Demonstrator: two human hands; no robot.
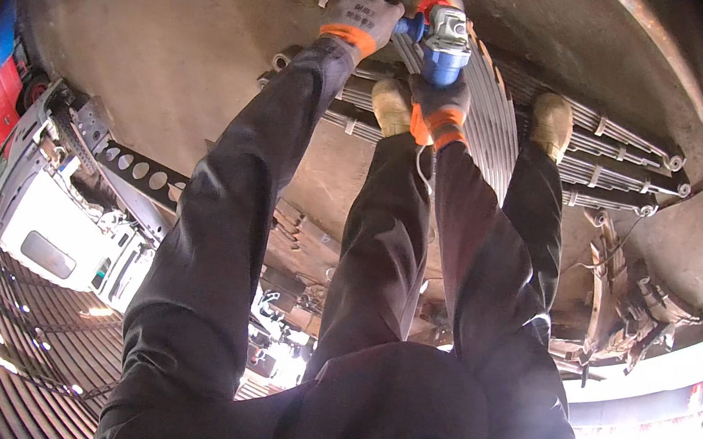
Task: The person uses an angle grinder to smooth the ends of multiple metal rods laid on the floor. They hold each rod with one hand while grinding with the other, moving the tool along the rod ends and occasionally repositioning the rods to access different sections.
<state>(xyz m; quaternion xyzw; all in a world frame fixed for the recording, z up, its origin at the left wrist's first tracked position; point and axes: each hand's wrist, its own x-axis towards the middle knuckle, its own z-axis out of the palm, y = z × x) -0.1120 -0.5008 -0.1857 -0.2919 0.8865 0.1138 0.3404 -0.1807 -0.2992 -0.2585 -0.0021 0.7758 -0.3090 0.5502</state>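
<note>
Near twelve o'clock, over the curved leaf springs (494, 118), the blue angle grinder (444, 65) looks heavy and rigid; the left hand (362, 21) curls round its side handle (410, 27), the right hand (443, 98) its body (sensible holds, clear of the silver head (448, 30)).

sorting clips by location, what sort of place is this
Probably a truck repair or leaf-spring workshop: leaf springs lie grouped on the floor, an angle grinder is held over them, and a white truck stands at left.
</note>
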